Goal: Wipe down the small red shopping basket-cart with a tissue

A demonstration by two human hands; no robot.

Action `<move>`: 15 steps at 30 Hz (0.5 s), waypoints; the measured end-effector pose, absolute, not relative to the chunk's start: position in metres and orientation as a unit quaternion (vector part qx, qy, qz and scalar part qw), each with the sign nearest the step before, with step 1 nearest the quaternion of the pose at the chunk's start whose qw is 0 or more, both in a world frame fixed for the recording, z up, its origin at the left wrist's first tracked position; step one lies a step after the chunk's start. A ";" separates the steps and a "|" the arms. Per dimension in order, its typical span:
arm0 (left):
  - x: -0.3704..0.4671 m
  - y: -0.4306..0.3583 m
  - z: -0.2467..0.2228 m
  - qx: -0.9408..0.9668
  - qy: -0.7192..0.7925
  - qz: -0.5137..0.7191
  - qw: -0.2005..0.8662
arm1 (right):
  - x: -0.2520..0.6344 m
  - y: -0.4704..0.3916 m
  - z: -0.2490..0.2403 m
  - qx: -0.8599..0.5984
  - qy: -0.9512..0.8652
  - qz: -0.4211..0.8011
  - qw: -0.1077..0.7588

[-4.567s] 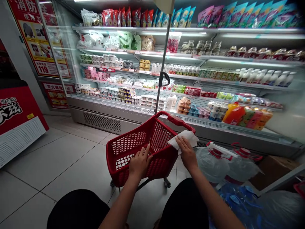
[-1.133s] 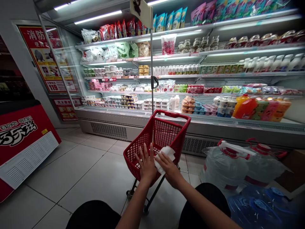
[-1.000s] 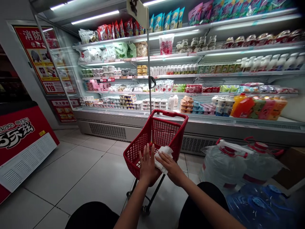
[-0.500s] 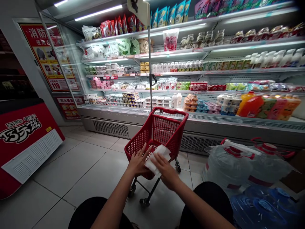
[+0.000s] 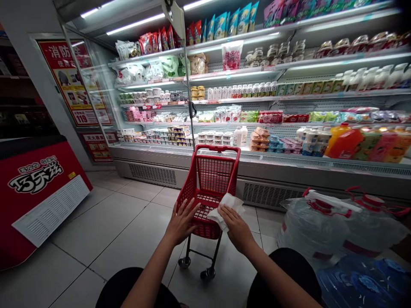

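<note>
The red cart (image 5: 205, 231) stands on the floor (image 5: 128, 214) near the bright shelves (image 5: 250, 99); the left hand (image 5: 181, 224), fingers spread wide, is at its near left corner; the right hand (image 5: 233, 223) grips a white wipe (image 5: 235, 202) at its right.

Pale tiled floor (image 5: 99, 226), glossy, dark joint lines (image 5: 118, 235), red plastic shopping trolley (image 5: 207, 231) upright on its casters (image 5: 208, 273), red chest freezer (image 5: 41, 192) at left, refrigerated display case (image 5: 144, 161) along the back, red-capped clear water jugs (image 5: 316, 229) at right, bases partly hidden
</note>
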State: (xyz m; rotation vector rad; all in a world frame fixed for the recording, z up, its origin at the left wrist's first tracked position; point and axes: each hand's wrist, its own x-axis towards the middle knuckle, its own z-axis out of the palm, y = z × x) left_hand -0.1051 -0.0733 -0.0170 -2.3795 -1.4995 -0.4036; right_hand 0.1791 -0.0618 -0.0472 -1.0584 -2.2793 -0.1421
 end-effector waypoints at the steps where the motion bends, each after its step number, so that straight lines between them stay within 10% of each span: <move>1: -0.105 -0.073 -0.019 -0.823 -0.530 -0.141 0.148 | 0.173 -0.065 -0.052 -0.399 -0.861 -0.054 0.312; 15: -0.079 -0.085 -0.020 -0.839 -0.495 -0.149 0.169 | 0.205 -0.088 -0.068 -0.440 -0.845 -0.144 0.267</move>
